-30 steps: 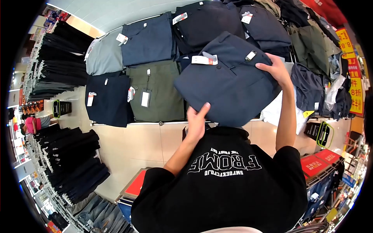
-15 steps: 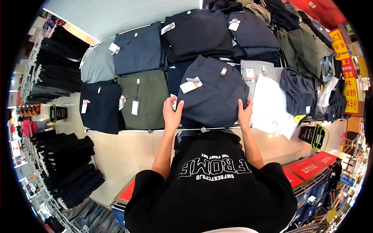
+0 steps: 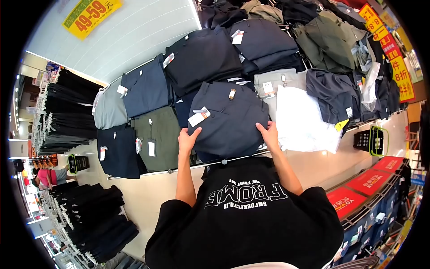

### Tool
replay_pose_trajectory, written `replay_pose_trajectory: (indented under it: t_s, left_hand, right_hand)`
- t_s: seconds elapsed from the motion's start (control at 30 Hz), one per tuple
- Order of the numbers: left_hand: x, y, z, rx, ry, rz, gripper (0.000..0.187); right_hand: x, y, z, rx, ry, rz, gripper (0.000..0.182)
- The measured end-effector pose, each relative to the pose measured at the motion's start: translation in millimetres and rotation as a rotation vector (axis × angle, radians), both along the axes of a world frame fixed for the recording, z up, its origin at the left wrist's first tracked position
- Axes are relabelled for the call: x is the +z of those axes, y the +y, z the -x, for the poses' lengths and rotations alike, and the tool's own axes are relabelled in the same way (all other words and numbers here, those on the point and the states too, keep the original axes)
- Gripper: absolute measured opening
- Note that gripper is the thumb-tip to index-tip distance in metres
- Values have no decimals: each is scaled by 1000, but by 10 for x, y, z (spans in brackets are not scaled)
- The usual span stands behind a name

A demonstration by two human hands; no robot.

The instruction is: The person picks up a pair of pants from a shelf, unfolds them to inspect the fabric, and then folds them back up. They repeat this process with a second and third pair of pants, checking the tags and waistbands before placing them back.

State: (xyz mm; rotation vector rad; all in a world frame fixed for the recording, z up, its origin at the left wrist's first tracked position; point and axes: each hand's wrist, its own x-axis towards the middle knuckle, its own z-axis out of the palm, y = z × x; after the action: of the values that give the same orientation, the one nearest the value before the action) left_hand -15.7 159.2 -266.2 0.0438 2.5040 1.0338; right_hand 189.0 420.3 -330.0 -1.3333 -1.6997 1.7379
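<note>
A folded pair of dark grey trousers [image 3: 230, 119] lies at the front of the display, with a white and orange tag and a small label on top. My left hand [image 3: 187, 141] grips its left edge, thumb on the cloth. On the opposite edge my right hand [image 3: 268, 135] holds it the same way; fingers of both hands are partly hidden. Left of it are folded olive green trousers [image 3: 156, 130] and a folded navy pair [image 3: 117, 152]. White folded clothing [image 3: 304, 121] lies right of my right hand, with light grey trousers [image 3: 268, 84] behind.
Black folded trousers [image 3: 201, 60] and blue-grey ones [image 3: 148, 92] form the back row. A crumpled dark garment [image 3: 331, 94] lies at the right. Hanging trousers [image 3: 69, 110] line the left aisle. Shopping baskets [image 3: 371, 141] stand on the floor, and a person [image 3: 47, 178] is far left.
The view has turned and tilted, so the display appears slanted and a yellow price sign shows at upper left. Both hands stay on the dark grey trousers; my right thumb lies further over the cloth.
</note>
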Motion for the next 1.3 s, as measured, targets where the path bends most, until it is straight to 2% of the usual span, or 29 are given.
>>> replay_pose_trajectory:
  t_s: [0.07, 0.13, 0.3, 0.37, 0.43, 0.5, 0.6, 0.67, 0.8, 0.87, 0.93, 1.0, 1.07, 1.13, 1.3]
  left_hand:
    - [-9, 0, 30, -13, -83, -45, 61]
    - [4, -9, 6, 4, -281, -515, 47]
    - [187, -65, -221, 12, -205, -681, 37]
    - [259, -142, -421, 23, -179, -751, 35]
    - [230, -254, -674, 78, -205, -726, 37]
    - [-26, -397, -852, 132, -229, -703, 36]
    - [-235, -468, -879, 138, -318, -671, 41]
    - [-192, -418, -787, 96, -290, -672, 41]
    - [-10, -283, -445, 2, -206, -621, 34]
    - [123, -202, -319, 45, -272, -712, 30]
    - [31, -170, -192, 103, -237, -690, 33]
    - [12, -149, -64, -12, -247, -747, 35]
    - [-10, -118, 16, 27, -206, -693, 33]
    - [35, -69, 104, -13, -265, -615, 29]
    - [159, 34, 324, -135, -454, -665, 29]
  right_hand:
    - [6, 52, 17, 1, -7, 6, 59]
    - [9, 111, 20, 100, 41, 48, 51]
    - [38, 175, 38, 137, 184, 106, 28]
    - [103, 152, 53, 138, 249, 144, 27]
    - [82, 126, 60, 135, 275, 180, 28]
    - [-124, 145, 39, 211, 165, 14, 29]
    - [-54, 95, 73, 168, 161, -24, 32]
    - [114, 114, 112, 144, 176, 151, 38]
    - [199, 211, 178, 175, 225, 156, 34]
    - [139, 265, 202, 171, 216, 155, 34]
    - [13, 291, 227, 152, 192, 47, 34]
    - [-3, 285, 251, 132, 207, 35, 34]
    - [-24, 284, 256, 118, 224, 66, 32]
    - [-37, 275, 251, 116, 229, 64, 32]
    - [-20, 241, 243, 93, 246, -22, 30]
